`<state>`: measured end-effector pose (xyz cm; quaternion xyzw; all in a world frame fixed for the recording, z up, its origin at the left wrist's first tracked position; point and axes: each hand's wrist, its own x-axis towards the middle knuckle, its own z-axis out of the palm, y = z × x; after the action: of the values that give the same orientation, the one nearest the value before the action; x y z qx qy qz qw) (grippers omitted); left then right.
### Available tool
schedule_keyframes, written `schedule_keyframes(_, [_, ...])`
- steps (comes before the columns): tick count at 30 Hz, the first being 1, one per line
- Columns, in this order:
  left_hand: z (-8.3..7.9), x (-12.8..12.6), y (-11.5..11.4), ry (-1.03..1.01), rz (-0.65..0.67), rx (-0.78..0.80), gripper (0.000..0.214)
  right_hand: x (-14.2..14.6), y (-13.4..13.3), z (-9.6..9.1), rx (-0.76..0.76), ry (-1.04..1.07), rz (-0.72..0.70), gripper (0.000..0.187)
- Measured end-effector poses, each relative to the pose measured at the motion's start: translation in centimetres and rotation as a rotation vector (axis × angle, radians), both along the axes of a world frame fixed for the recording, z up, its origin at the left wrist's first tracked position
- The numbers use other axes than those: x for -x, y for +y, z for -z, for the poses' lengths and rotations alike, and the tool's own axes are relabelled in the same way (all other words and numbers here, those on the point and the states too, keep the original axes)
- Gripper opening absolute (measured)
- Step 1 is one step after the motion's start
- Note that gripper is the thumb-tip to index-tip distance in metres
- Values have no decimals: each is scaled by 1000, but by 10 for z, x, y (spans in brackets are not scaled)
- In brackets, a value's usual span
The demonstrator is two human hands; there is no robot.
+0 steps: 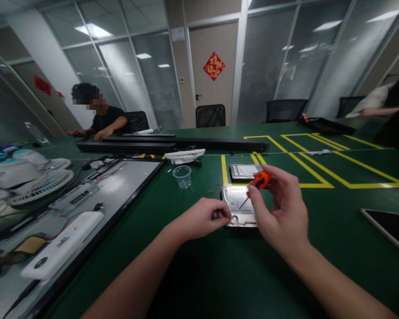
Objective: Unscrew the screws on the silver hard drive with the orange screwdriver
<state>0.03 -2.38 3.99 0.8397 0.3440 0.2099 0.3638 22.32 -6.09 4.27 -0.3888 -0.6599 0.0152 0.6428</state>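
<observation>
A silver hard drive (241,218) lies flat on the green table in front of me. At its lower left corner, the thumb and fingers of my left hand (206,215) are pinched together; whatever lies between the tips is too small to make out. My right hand (284,208) grips a small orange-and-black screwdriver (262,180) by its handle. The thin shaft slants down and left over the drive's label, and I cannot tell whether the tip touches it. Just behind lies a second hard drive (244,171), partly covered by the screwdriver and right hand.
A clear plastic cup (182,177) and a white grille part (185,155) stand behind my left hand. An opened flat panel (133,177) with a white device (63,246) fills the left. A phone (390,228) lies far right. Long black bars (216,144) cross behind; two people sit beyond.
</observation>
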Motion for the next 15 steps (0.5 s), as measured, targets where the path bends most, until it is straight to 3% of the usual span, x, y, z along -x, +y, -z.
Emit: schedule_keyframes(15, [-1, 3, 2, 23, 65, 37, 8, 0, 0, -1, 3, -15, -17, 55])
